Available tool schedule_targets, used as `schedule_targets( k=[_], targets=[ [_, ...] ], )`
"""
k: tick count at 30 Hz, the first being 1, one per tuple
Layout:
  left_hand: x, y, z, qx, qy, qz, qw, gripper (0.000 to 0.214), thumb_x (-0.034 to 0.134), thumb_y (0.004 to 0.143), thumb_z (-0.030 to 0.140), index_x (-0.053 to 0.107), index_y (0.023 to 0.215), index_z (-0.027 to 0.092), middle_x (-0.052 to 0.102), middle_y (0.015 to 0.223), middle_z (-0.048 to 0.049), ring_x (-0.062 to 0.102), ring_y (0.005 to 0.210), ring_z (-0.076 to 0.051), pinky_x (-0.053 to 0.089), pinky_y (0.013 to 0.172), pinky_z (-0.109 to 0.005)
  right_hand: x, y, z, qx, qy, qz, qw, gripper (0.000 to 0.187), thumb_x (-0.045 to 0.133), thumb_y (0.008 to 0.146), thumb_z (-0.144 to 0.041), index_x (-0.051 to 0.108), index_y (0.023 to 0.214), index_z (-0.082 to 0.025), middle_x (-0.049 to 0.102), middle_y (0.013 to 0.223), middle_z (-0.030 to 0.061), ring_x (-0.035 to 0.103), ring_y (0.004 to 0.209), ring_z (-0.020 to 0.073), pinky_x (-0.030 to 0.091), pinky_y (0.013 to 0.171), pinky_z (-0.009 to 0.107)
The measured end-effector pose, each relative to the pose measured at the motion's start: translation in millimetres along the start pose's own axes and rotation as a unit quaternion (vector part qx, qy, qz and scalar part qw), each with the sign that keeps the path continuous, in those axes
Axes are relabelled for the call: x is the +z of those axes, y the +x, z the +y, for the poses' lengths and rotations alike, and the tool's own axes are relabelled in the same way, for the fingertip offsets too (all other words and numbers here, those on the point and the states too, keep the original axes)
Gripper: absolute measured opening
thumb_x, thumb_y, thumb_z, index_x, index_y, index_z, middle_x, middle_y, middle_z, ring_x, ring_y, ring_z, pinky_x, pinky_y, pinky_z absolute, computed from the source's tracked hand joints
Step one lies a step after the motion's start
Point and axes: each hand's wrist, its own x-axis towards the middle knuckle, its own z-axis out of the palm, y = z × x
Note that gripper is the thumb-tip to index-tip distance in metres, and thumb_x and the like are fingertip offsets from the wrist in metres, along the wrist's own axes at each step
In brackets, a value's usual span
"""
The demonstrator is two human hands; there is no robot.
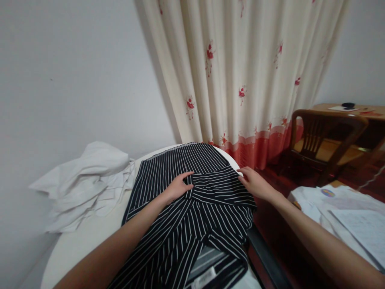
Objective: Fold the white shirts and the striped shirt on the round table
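Observation:
A black shirt with white stripes lies spread on a round white table, its collar opening and label toward me. One sleeve is folded across the body. My left hand rests on the shirt at the cuff end of this sleeve, thumb and index finger apart on either side of it. At the right edge of the shirt, my right hand has its thumb and forefinger slightly apart, with the fingertips touching or just beside the folded edge. Its other fingers are partly hidden.
Crumpled white cloth lies on the left of the table, against the wall. A patterned curtain hangs behind. To the right are a wooden chair, a desk and white clothing with a printed sheet.

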Motion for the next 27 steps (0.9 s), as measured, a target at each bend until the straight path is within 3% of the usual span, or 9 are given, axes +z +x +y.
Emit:
schedule_targets(
  k=[3,6,9,12,14,16,19,24,27],
  targets=[
    [-5.0,-5,-5,-0.026,-0.02,-0.005,0.999,0.066,0.07,0.077,0.011,0.055,0.141,0.022,0.066,0.127,-0.0122,0.069,0.069,-0.014,0.059,0.073,-0.033,24,37,-11,-0.057,-0.04,-0.028,0.997,0.041,0.044,0.097,-0.024,0.064,0.131,-0.013,0.061,0.137,0.0163,0.057,0.128,0.0257,0.041,0.113,0.041],
    [-14.1,-6,-8,-0.013,0.026,0.032,0.999,0.055,0.07,0.077,0.01,0.063,0.131,0.02,0.064,0.128,-0.0121,0.067,0.068,-0.012,0.059,0.073,-0.032,44,59,-12,-0.058,-0.104,-0.068,0.991,0.045,0.041,0.1,-0.029,0.058,0.138,-0.012,0.048,0.152,0.0172,0.042,0.142,0.0293,0.033,0.118,0.049],
    [-20.7,-7,-4,0.083,0.125,0.116,0.982,0.034,0.061,0.083,0.01,0.069,0.116,0.019,0.063,0.12,-0.0089,0.067,0.076,-0.014,0.058,0.082,-0.034,56,65,-9,-0.036,-0.142,-0.099,0.984,0.051,0.038,0.102,-0.038,0.05,0.147,-0.015,0.039,0.159,0.0157,0.029,0.15,0.0314,0.026,0.119,0.058],
    [-16.1,-8,1,0.193,0.19,0.17,0.948,0.031,0.047,0.094,0.014,0.069,0.114,0.021,0.061,0.124,-0.008,0.065,0.106,-0.019,0.051,0.1,-0.037,64,61,-5,-0.021,-0.156,-0.122,0.98,0.057,0.035,0.103,-0.045,0.043,0.152,-0.016,0.032,0.162,0.0157,0.023,0.152,0.0307,0.022,0.12,0.059],
    [-6.5,-9,-1,0.215,0.234,0.128,0.939,0.034,0.044,0.1,0.025,0.064,0.127,0.022,0.057,0.138,-0.0086,0.055,0.129,-0.022,0.041,0.112,-0.042,69,58,-2,-0.009,-0.168,-0.129,0.977,0.061,0.033,0.102,-0.049,0.041,0.153,-0.015,0.028,0.164,0.0155,0.019,0.153,0.0301,0.019,0.12,0.059],
    [4.9,-13,-11,0.194,0.291,0.041,0.936,0.045,0.046,0.102,0.042,0.053,0.143,0.024,0.045,0.155,-0.0093,0.038,0.145,-0.028,0.027,0.12,-0.051,74,56,2,0.006,-0.174,-0.128,0.976,0.065,0.031,0.102,-0.054,0.04,0.154,-0.015,0.026,0.165,0.0155,0.016,0.154,0.0301,0.017,0.12,0.06],
    [17.9,-18,-28,0.155,0.34,-0.051,0.926,0.063,0.041,0.1,0.059,0.037,0.155,0.028,0.026,0.166,-0.0082,0.018,0.154,-0.033,0.01,0.122,-0.063,76,57,14,0.047,-0.17,-0.112,0.978,0.072,0.028,0.1,-0.061,0.039,0.154,-0.015,0.027,0.164,0.0174,0.018,0.153,0.0327,0.015,0.119,0.064],
    [21.0,-22,-37,0.155,0.329,-0.051,0.93,0.065,0.041,0.1,0.061,0.032,0.157,0.03,0.021,0.167,-0.0065,0.012,0.155,-0.032,0.003,0.122,-0.061,60,71,37,0.144,-0.14,-0.077,0.977,0.073,0.025,0.101,-0.059,0.036,0.154,-0.011,0.029,0.162,0.0221,0.024,0.151,0.0358,0.022,0.115,0.067],
    [19.8,-21,-35,0.155,0.325,-0.049,0.932,0.065,0.043,0.1,0.059,0.033,0.157,0.03,0.021,0.167,-0.0065,0.011,0.155,-0.032,0.002,0.122,-0.06,45,80,39,0.162,-0.129,-0.008,0.978,0.069,0.019,0.103,-0.051,0.035,0.153,-0.007,0.033,0.159,0.0256,0.027,0.149,0.037,0.028,0.113,0.065]
  ],
)
